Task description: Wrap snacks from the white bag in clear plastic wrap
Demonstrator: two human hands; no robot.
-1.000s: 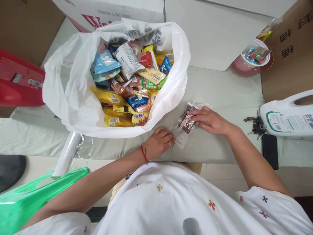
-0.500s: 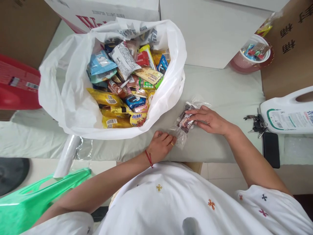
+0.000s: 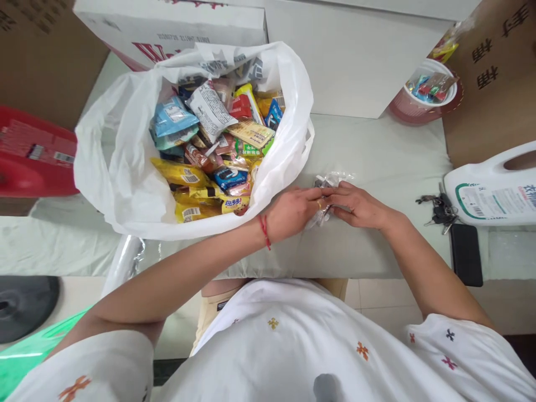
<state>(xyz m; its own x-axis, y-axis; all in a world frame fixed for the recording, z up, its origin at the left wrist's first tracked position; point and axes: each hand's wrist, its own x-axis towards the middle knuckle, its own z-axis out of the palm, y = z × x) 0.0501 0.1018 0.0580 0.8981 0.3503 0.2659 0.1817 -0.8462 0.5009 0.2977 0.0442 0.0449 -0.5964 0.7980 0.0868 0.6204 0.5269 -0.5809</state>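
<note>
A small clear plastic bag [image 3: 322,218] with dark-wrapped snacks [image 3: 321,182] in it lies on the cloth-covered table, mostly hidden under both hands. My left hand [image 3: 295,209], wearing a ring and a red string bracelet, reaches across to the bag with its fingers closed on the plastic. From the other side my right hand [image 3: 355,205] pinches the same bag, and the fingertips of both hands meet over it. Just left of them stands a big white plastic bag [image 3: 293,139], wide-mouthed and full of packaged snacks [image 3: 209,111].
White boxes [image 3: 347,61] line the back. A pink cup [image 3: 431,92] of wrapped sweets stands at the back right. Keys [image 3: 441,209], a black phone [image 3: 466,254] and a white jug [image 3: 494,187] lie at the right. A red container [image 3: 37,151] is at the left.
My left hand has moved right and forward from the small bag's near edge onto its middle, meeting my right hand. The dark-wrapped snacks are now mostly covered. The camera view has shifted slightly.
</note>
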